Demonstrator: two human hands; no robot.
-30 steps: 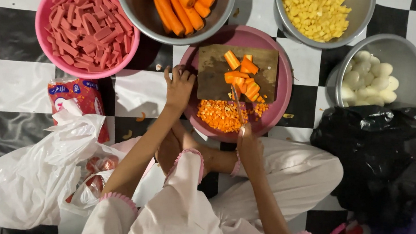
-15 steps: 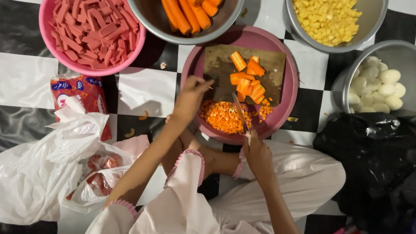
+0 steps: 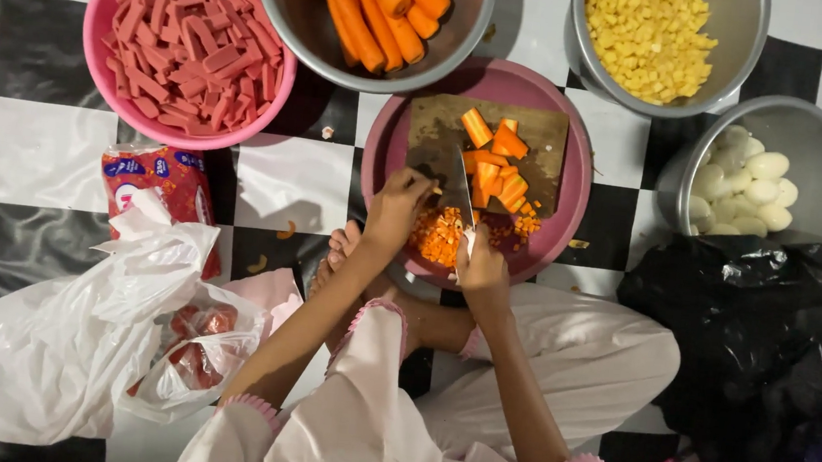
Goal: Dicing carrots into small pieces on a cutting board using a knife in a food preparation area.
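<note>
1. Here I see the right hand [image 3: 482,267] closed round the handle of a knife [image 3: 461,188], the blade lying up across the board [image 3: 440,129] beside the carrot pieces [image 3: 496,164].
2. The left hand [image 3: 398,205] has its fingers curled at the board's near left corner, touching it; I cannot tell if it holds anything.
3. Just between the two hands lies a heap of diced carrot [image 3: 440,236] on the pink tray [image 3: 573,191] that carries the board.
4. The tray sits on the checkered floor [image 3: 32,148], close against the person's bare foot [image 3: 338,246].
5. Beyond the tray stand a steel bowl of whole carrots [image 3: 376,5] and another of yellow cubes [image 3: 651,34].
6. To the right is a bowl of peeled eggs [image 3: 747,181], with a black bag [image 3: 749,330] below it.
7. To the left are a pink bowl of sausage strips [image 3: 190,43], a red packet [image 3: 152,184] and a white bag [image 3: 74,340].
</note>
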